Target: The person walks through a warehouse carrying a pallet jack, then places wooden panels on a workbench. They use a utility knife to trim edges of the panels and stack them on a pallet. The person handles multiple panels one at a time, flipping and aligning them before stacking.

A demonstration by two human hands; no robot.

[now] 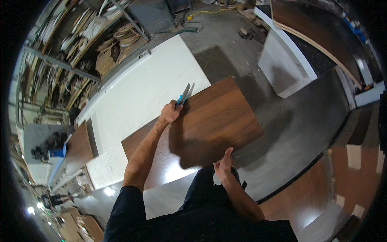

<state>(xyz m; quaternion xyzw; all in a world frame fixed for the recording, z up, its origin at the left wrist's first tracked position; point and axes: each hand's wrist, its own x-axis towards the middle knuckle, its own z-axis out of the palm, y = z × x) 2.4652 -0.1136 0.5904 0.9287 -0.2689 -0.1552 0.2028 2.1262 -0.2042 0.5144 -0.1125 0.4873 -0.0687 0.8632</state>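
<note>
A brown wood-grain board (223,109) lies at a slant across the near side of a white worktable (153,76), its near right part jutting past the table's edge. My left hand (171,112) is closed at the board's far edge around a blue-handled tool (184,95) with a flat grey blade. The blade points away from me; whether it is a file or a knife I cannot tell. My right hand (224,164) grips the board's near edge, thumb on top and the other fingers partly hidden below.
Shelves (80,48) packed with offcuts line the far left. A second brown panel (78,147) rests at the table's left end. Far right stands a white unit (284,66) beneath curved panels. Brown boards (298,197) lie at lower right, near taped cardboard (356,161).
</note>
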